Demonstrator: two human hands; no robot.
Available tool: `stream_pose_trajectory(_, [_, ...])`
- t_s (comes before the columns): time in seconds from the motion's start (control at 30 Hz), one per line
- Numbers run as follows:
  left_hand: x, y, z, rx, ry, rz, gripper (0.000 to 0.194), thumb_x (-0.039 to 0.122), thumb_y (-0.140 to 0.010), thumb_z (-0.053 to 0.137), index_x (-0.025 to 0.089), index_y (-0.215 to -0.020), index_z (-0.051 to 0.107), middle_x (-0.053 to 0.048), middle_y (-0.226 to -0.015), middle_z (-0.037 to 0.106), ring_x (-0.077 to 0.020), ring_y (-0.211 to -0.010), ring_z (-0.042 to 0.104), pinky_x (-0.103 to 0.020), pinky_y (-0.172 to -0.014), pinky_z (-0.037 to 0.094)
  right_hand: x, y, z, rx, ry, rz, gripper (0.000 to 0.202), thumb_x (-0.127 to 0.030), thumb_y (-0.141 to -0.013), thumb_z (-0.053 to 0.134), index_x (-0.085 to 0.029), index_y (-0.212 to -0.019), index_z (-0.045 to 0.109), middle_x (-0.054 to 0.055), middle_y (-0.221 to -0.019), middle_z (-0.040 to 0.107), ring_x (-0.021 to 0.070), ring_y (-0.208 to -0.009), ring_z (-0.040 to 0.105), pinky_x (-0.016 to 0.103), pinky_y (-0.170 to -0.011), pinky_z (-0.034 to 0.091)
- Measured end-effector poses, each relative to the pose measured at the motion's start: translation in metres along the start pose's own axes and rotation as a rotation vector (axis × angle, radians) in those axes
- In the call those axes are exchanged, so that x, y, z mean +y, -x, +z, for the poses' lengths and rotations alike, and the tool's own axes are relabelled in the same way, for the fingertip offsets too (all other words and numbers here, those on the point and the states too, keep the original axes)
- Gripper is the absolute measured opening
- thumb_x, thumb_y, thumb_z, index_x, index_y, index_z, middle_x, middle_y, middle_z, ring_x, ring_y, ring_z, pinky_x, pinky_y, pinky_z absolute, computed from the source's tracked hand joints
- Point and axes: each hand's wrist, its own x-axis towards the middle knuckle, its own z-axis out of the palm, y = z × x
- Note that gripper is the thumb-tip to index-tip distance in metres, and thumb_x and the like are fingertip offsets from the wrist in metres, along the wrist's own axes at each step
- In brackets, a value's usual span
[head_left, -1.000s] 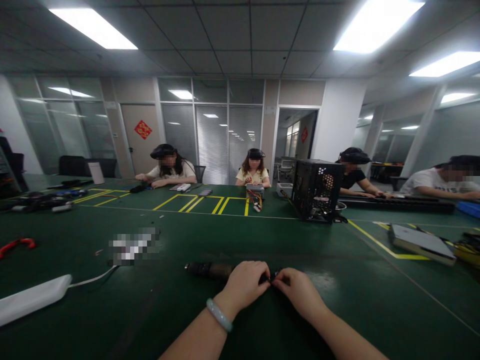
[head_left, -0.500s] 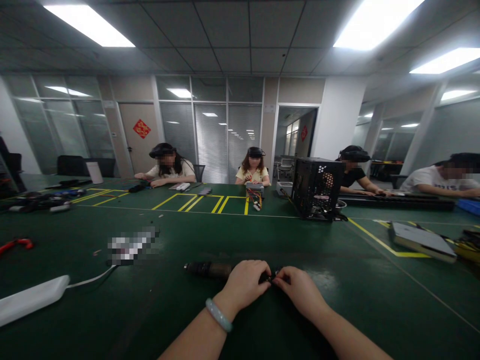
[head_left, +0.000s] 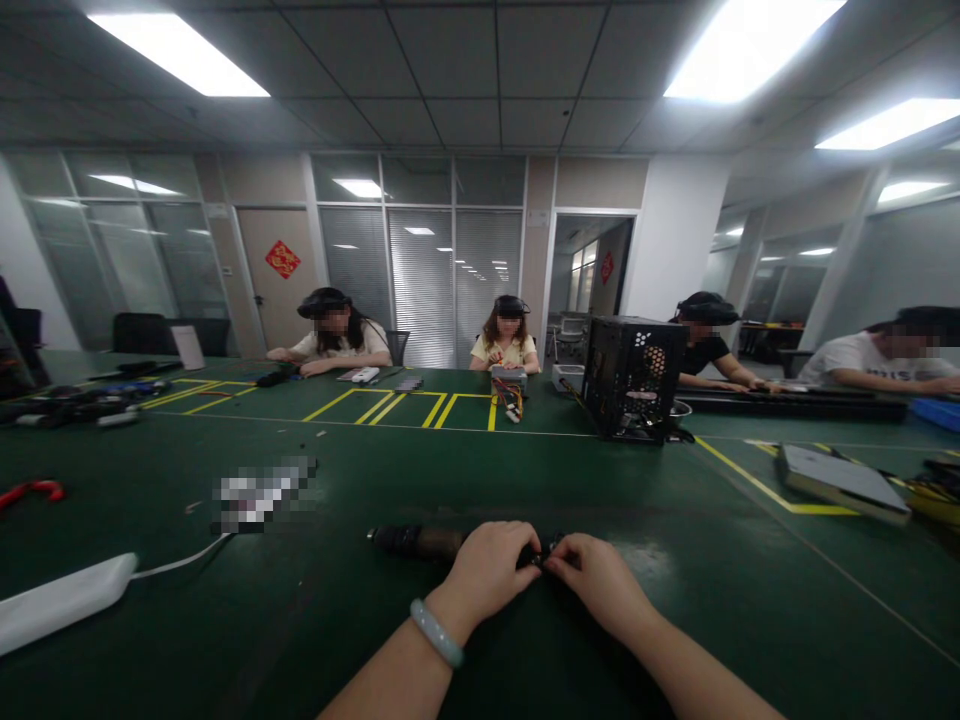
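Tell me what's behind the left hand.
A dark cylinder on the table runs in behind the left hand; its left end shows. A dark part shows at the fingertips. The hand covers the stretch between, so whether they join cannot be seen.

I count my two hands, the left hand (head_left: 489,568) and the right hand (head_left: 602,582), and on them one bangle (head_left: 436,633). Around me: one counter (head_left: 225,640), one dark cylindrical tool (head_left: 431,542), one black computer case (head_left: 637,380), one pale tumbler (head_left: 189,348), four co-workers (head_left: 352,343), two red diamond signs (head_left: 283,260).
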Motion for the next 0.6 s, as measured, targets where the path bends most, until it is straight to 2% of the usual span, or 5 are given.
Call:
stream_pose_trajectory(0.13, [0.0020, 0.0001, -0.0017, 0.007, 0.009, -0.029, 0.018, 0.034, -0.082, 0.068, 0.024, -0.096, 0.062, 0.001, -0.097, 0.066, -0.0191, -0.092, 0.060, -0.032, -0.081, 0.043, -0.0034, 0.0012, -0.0023, -0.004, -0.012, 0.012, 0.014, -0.029, -0.084, 0.061, -0.022, -0.078, 0.070, 0.001, -0.085, 0.070, 0.0164, -0.076, 0.063, 0.024, -0.064, 0.039])
stream_pose_trajectory(0.3, [0.0039, 0.0007, -0.0030, 0.005, 0.010, 0.004, 0.010, 0.028, -0.085, 0.063, 0.024, -0.094, 0.063, 0.001, -0.096, 0.066, -0.0181, -0.091, 0.060, -0.032, -0.083, 0.043, -0.0054, 0.0028, -0.0040, -0.017, -0.025, 0.020, 0.014, -0.031, -0.084, 0.061, -0.023, -0.079, 0.071, 0.001, -0.085, 0.070, 0.0169, -0.076, 0.063, 0.024, -0.064, 0.040])
stream_pose_trajectory(0.6, [0.0032, 0.0004, 0.0005, 0.032, -0.017, 0.038, 0.009, 0.025, -0.084, 0.061, 0.023, -0.092, 0.063, 0.000, -0.094, 0.066, -0.0186, -0.089, 0.059, -0.032, -0.082, 0.042, -0.0015, 0.0001, -0.0010, 0.003, -0.018, 0.004, 0.013, -0.029, -0.083, 0.062, -0.023, -0.077, 0.071, 0.000, -0.085, 0.071, 0.0166, -0.078, 0.063, 0.023, -0.067, 0.040])
